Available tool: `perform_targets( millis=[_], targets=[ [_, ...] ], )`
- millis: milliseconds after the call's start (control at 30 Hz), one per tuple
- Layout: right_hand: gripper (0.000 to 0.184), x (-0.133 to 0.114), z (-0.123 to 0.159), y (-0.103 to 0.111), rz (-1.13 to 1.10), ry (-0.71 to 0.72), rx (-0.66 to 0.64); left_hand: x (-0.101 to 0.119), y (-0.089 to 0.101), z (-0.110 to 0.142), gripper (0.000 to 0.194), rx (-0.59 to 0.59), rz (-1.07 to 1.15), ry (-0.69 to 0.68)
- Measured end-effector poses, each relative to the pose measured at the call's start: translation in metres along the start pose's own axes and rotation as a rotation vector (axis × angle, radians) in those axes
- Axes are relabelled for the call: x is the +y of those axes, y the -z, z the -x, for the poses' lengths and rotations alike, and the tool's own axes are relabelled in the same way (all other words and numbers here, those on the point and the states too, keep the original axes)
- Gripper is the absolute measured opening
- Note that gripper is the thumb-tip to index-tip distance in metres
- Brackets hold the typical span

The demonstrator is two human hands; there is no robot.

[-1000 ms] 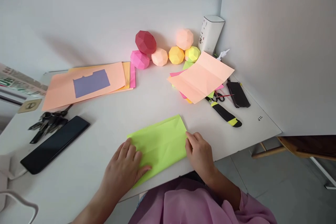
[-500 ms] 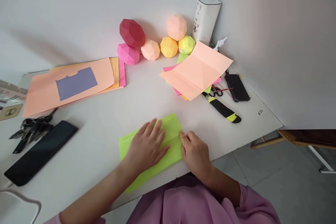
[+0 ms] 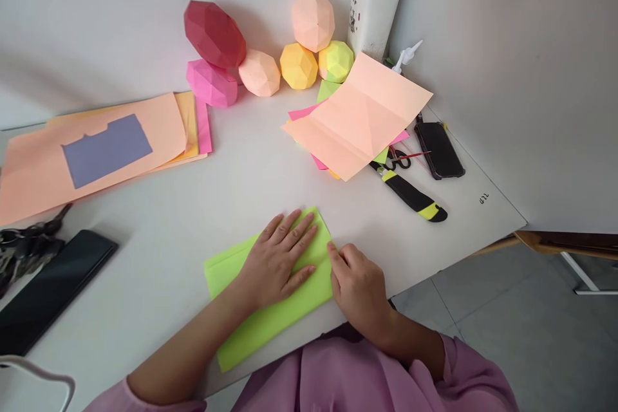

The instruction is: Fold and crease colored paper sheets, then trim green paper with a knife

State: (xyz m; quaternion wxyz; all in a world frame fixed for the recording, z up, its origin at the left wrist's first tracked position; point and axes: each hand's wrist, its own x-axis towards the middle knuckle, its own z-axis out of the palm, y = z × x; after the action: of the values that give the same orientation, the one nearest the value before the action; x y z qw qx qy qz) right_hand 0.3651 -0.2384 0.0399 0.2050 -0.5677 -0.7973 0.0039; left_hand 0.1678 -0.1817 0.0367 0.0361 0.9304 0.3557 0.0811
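Note:
A folded sheet of lime-green paper (image 3: pixel 270 328) lies at the table's front edge, with a crease line along its far side. My left hand (image 3: pixel 277 264) rests flat on it, fingers stretched out and slightly spread. At the paper's right edge is my right hand (image 3: pixel 360 286), curled, with thumb and index finger pinched at the edge. The paper between those fingertips is mostly hidden.
Faceted paper balls (image 3: pixel 299 66) stand along the wall beside a white box-shaped device (image 3: pixel 379 0). To the right lie creased peach paper (image 3: pixel 367 119), a utility knife (image 3: pixel 410 193), scissors (image 3: pixel 398 158) and a phone (image 3: pixel 440 149). Paper sheets (image 3: pixel 164 122), keys (image 3: pixel 29 248) and another phone (image 3: pixel 53 290) lie left.
The camera view has shifted and tilted down slightly. My left hand has slid a little up the paper and its fingers lie flatter. My right hand keeps its pinch at the right edge.

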Motion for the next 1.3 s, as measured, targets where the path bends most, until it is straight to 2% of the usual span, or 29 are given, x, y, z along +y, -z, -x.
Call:
perform_targets(
  millis=[333,500,800,1167,1300],
  targets=[
    [0.033,-0.001,-0.001,0.002,-0.026,0.001,0.001,0.001,0.000,0.002,0.074,-0.011,0.007,0.002],
    [0.028,0.001,0.003,0.005,-0.076,-0.046,0.045,0.002,0.000,0.001,0.074,-0.006,0.002,-0.001],
    [0.055,0.000,0.022,0.010,-0.152,-0.141,0.102,0.002,0.000,0.003,0.080,0.010,0.034,0.001],
    [0.066,-0.004,0.022,0.014,-0.141,-0.144,0.111,0.003,0.000,0.002,0.076,-0.005,0.074,0.042],
    [0.066,-0.002,0.026,0.013,-0.107,-0.193,0.097,0.003,0.000,0.003,0.078,-0.015,0.080,0.048]
  ],
)
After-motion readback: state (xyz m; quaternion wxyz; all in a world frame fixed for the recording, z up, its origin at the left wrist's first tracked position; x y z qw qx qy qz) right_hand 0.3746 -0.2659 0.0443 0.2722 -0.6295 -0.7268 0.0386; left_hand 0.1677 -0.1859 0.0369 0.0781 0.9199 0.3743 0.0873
